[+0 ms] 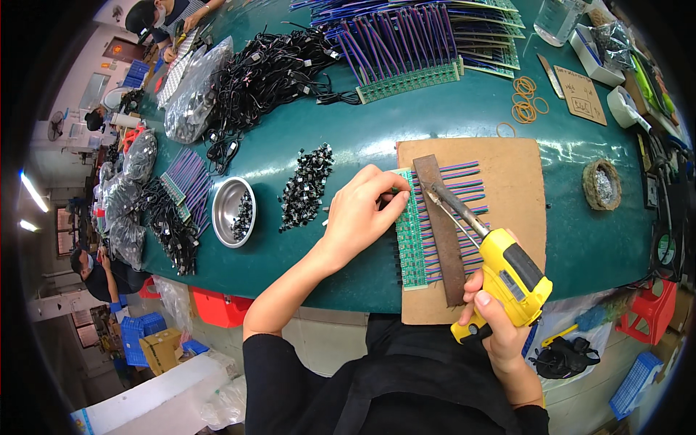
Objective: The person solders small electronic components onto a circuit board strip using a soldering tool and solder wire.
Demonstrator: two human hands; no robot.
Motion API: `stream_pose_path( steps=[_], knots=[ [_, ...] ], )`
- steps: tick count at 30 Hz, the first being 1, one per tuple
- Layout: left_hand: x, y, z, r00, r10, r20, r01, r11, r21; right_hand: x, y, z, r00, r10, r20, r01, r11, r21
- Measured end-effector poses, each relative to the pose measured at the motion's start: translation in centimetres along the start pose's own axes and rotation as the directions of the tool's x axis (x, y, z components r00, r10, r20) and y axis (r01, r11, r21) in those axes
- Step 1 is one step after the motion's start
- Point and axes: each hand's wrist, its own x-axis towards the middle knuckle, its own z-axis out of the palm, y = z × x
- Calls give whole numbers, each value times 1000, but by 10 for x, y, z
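Note:
My right hand point(499, 319) grips a yellow soldering gun point(516, 272) by its handle, and the gun's metal tip reaches toward the upper end of a green circuit board strip point(412, 250). At that same end, the fingers of my left hand point(362, 210) are pinched together over the board. Whatever they hold is hidden; a thin end pokes out beside the palm. Purple, blue and black wires point(475, 196) run rightward from the board. Across them lies a rusty flat metal bar point(444, 246). All of this rests on a brown cardboard sheet point(518, 170).
Left of my hand are a pile of small black parts point(304, 188) and a steel bowl point(219, 210) with more. Black cables point(254, 80) and wired boards point(409, 83) cover the far side. Rubber bands point(523, 109) and a round tin point(602, 185) lie right. Co-workers sit at left.

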Motion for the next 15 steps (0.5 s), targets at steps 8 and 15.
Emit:
stream_pose_path(
  steps=[8, 15],
  knots=[
    [5, -3, 8, 999, -26, 23, 27, 999, -19, 0, -1, 3, 998, 9, -58, -10, 1000, -28],
    [5, -15, 11, 942, 307, -135, -261, 923, 282, 1, -1, 1, 1000, 15, 22, -15, 1000, -19]
  ],
)
